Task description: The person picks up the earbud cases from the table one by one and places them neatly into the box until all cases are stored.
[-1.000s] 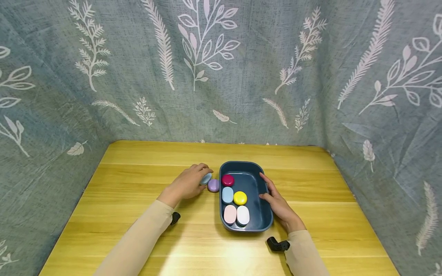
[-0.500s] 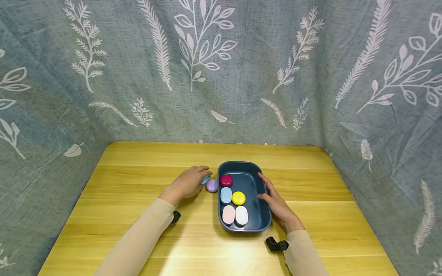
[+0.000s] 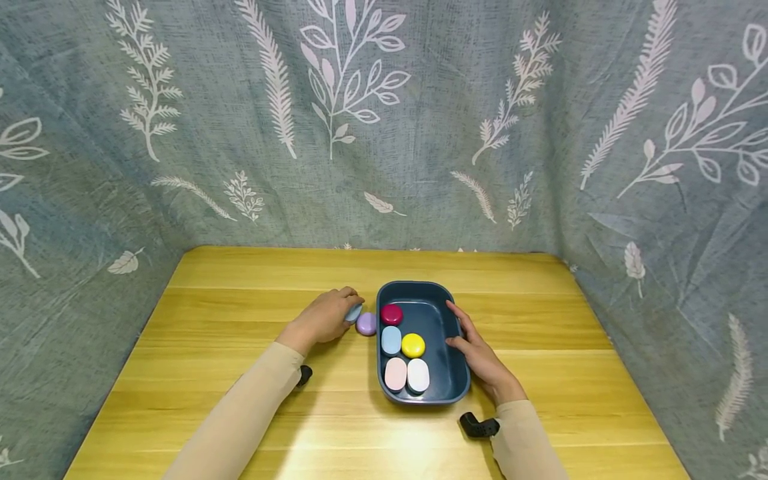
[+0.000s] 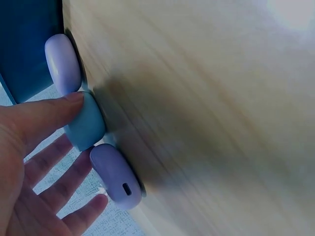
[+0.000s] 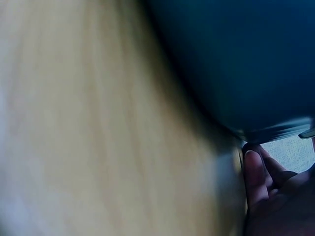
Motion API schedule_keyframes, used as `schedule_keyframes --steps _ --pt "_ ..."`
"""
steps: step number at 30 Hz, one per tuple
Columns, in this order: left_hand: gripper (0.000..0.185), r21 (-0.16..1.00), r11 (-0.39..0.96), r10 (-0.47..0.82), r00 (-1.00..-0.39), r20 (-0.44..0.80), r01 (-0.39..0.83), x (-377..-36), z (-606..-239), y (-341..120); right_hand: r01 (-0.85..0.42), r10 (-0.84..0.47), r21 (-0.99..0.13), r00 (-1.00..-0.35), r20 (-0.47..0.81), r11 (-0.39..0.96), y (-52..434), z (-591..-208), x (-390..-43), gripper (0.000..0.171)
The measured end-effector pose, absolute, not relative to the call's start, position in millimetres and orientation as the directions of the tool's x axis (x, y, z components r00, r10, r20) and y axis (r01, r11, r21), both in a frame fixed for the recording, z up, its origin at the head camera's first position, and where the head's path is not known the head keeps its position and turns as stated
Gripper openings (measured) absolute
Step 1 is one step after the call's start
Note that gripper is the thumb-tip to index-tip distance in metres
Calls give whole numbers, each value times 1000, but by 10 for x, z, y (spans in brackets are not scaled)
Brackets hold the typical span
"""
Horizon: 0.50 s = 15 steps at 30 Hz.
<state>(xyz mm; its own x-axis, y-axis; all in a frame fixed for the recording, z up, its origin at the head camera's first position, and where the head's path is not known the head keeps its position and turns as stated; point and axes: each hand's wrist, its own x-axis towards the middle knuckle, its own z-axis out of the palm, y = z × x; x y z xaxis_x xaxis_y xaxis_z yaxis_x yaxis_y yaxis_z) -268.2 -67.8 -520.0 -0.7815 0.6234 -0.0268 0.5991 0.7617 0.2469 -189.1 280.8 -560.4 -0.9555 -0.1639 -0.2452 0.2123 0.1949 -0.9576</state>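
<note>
A person sits at a yellow wooden table [image 3: 240, 400], with grey-blue leaf-print fabric [image 3: 384, 133] hung behind and to both sides. Both arms wear beige sleeves.

The left hand [image 3: 321, 320] rests on the table left of a dark blue tray [image 3: 447, 390]. Its fingers are mostly straight and loosely spread. In the left wrist view the thumb tip presses on a light blue case [image 4: 86, 125], which lies on the table at the hand's fingertips. The other fingers reach past the case, and whether they touch it cannot be told. Two lilac cases lie right against the blue one: one lilac case [image 4: 63, 63] between it and the tray's outer wall, and a second lilac case [image 4: 115, 174], with a small slot in its end, on the other side. From the head view only one lilac case shows [image 3: 366, 323], just beside the tray.

The right hand [image 3: 477, 353] lies along the tray's right rim, fingers fairly straight and resting against the edge, thumb at the inner wall. The right wrist view is too dark and blurred to add more.

Inside the tray, along its left side, lie a magenta case [image 3: 391, 313], a pale blue case [image 3: 391, 339], a yellow case [image 3: 413, 345], a pink case [image 3: 395, 374] and a white case [image 3: 418, 375].
</note>
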Motion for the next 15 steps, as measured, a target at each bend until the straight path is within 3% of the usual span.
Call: schedule_keyframes --steps 15 --pt "54 233 775 612 -789 -51 587 -2721 -5167 -665 221 -151 -955 -956 -252 197 2808 -5597 -1883 74"
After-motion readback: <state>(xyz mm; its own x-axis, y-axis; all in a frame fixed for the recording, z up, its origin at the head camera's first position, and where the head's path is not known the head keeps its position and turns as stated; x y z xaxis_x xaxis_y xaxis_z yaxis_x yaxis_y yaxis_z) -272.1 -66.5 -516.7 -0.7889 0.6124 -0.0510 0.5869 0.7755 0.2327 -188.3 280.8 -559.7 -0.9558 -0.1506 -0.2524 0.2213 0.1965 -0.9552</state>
